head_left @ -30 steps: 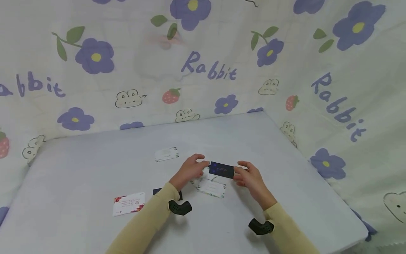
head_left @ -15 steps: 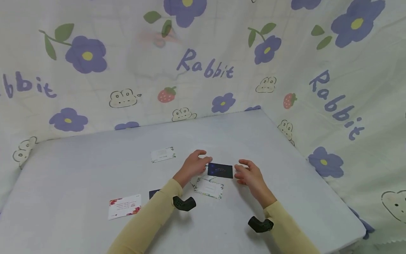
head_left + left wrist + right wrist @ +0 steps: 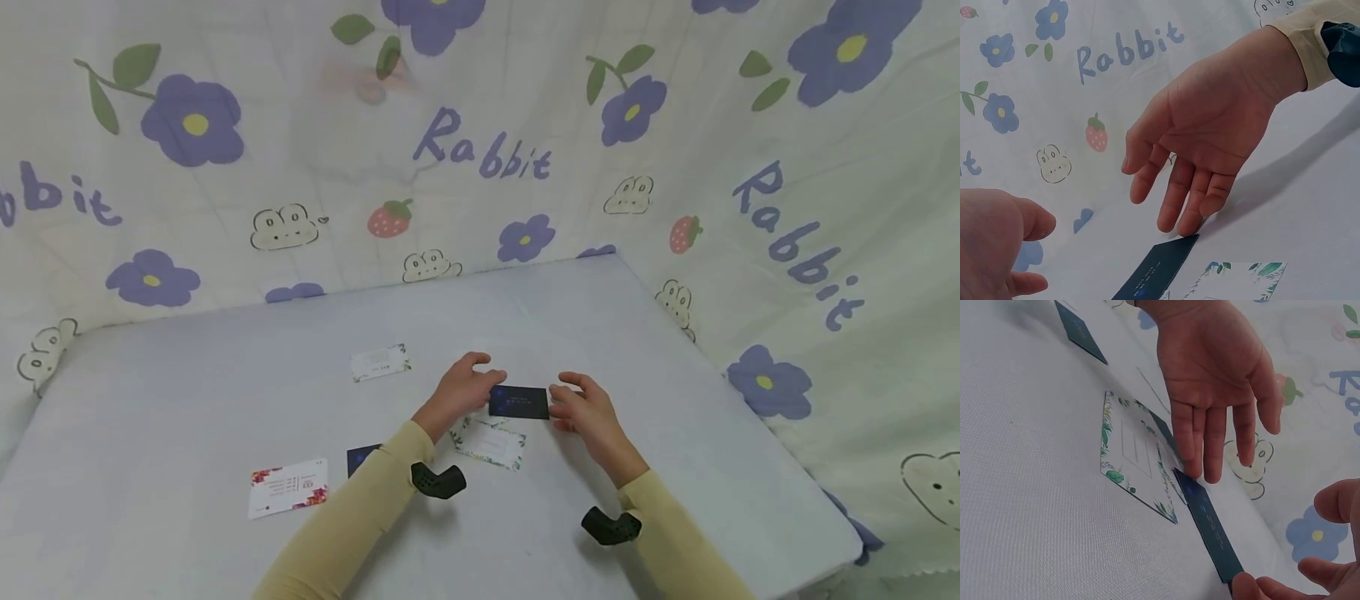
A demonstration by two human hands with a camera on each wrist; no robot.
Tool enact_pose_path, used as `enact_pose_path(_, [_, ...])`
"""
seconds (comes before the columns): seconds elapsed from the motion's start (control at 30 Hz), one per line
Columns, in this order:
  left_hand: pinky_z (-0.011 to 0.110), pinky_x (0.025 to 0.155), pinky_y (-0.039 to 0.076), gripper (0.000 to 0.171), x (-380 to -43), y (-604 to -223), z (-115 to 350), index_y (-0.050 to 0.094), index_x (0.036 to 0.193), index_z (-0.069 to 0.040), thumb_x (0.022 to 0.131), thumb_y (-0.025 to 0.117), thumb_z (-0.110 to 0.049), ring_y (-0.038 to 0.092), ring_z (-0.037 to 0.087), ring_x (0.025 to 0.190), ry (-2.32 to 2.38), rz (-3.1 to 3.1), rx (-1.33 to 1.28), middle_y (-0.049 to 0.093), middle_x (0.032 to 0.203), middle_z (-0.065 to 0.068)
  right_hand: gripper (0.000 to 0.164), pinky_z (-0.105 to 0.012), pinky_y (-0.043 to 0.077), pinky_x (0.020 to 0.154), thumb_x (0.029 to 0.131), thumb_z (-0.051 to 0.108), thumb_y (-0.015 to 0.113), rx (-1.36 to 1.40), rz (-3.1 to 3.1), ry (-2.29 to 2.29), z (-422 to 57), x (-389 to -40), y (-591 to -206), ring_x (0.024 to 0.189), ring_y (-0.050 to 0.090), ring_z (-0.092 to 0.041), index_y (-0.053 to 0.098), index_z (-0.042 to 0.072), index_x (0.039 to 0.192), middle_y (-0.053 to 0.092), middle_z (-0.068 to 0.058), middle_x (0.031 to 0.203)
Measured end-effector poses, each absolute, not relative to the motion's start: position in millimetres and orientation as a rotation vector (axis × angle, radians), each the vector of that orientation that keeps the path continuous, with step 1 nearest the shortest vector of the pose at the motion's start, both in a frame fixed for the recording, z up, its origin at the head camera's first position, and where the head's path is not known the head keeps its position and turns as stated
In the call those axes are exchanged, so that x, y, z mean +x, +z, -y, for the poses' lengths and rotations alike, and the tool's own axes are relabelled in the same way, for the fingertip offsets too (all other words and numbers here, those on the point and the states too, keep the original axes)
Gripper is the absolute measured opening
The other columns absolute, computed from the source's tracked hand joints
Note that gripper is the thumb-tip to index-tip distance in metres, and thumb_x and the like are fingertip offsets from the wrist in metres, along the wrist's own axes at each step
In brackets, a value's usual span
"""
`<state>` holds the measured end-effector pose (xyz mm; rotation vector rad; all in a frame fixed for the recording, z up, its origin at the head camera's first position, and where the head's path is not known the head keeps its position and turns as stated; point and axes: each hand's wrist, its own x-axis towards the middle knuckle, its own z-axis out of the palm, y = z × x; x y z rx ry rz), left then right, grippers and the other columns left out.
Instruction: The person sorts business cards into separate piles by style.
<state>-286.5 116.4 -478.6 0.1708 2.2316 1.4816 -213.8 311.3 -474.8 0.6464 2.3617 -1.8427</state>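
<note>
A dark blue card with small print lies between my two hands, overlapping the far edge of a white card with a green leafy border. My left hand is at the dark card's left end, its fingers extended and fingertips right at the edge. On the other side my right hand has its fingertips at the card's right end, the fingers loosely bent and the thumb apart. In the right wrist view the left hand hangs palm-forward above the dark card. Neither hand is curled round anything.
A white card with red flowers lies at the left. Beside it, another dark blue card is partly hidden by my left sleeve. Farther back lies a white card with leafy corners. A patterned curtain stands behind the table.
My right hand has come off the dark card's edge and then back close to it. My left hand has shifted slightly relative to the cards. The head view has turned a little.
</note>
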Motion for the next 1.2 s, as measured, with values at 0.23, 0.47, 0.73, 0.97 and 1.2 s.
enact_pose_path(0.23, [0.041,0.095,0.051,0.057,-281.1,-476.5,-114.4,0.043,0.143,-0.017,0.095,0.057,-0.042,0.065,0.024,0.108,1.503,-2.224,0.162,0.06,0.131,0.012,0.051,-0.023,0.053,0.072,0.097,0.027,0.055,0.64,-2.344,-1.865,-309.9,-213.0,-476.2,0.089,0.065,-0.016,0.042,0.006,0.142,0.054,-0.02,0.132])
enact_pose_path(0.47, [0.041,0.096,0.05,0.055,-279.2,-474.9,-113.1,0.044,0.142,-0.016,0.095,0.056,-0.042,0.064,0.024,0.107,1.518,-2.232,0.172,0.06,0.13,0.012,0.051,-0.023,0.052,0.073,0.098,0.028,0.055,0.656,-2.337,-1.861,-307.8,-212.9,-474.2,0.092,0.065,-0.018,0.042,0.006,0.142,0.055,-0.019,0.13])
enact_pose_path(0.73, [0.04,0.093,0.051,0.054,-277.6,-476.1,-111.2,0.046,0.141,-0.018,0.094,0.057,-0.042,0.064,0.023,0.106,1.522,-2.237,0.161,0.061,0.128,0.011,0.052,-0.023,0.051,0.074,0.098,0.029,0.055,0.649,-2.311,-1.869,-306.7,-212.0,-474.0,0.095,0.066,-0.019,0.041,0.006,0.143,0.054,-0.02,0.133])
enact_pose_path(0.97, [0.04,0.091,0.051,0.052,-276.4,-474.2,-94.0,0.047,0.14,-0.016,0.095,0.057,-0.04,0.066,0.024,0.103,1.549,-2.244,0.173,0.062,0.127,0.012,0.053,-0.023,0.05,0.074,0.097,0.029,0.055,0.603,-2.298,-1.886,-294.3,-213.6,-474.0,0.097,0.067,-0.019,0.041,0.007,0.143,0.056,-0.019,0.132])
enact_pose_path(1.2, [0.04,0.088,0.052,0.052,-274.9,-472.4,-72.2,0.047,0.141,-0.014,0.096,0.056,-0.039,0.064,0.026,0.103,1.586,-2.23,0.194,0.063,0.125,0.012,0.053,-0.023,0.051,0.074,0.098,0.029,0.054,0.538,-2.281,-1.884,-278.9,-216.7,-468.4,0.103,0.065,-0.023,0.04,0.006,0.144,0.055,-0.019,0.134])
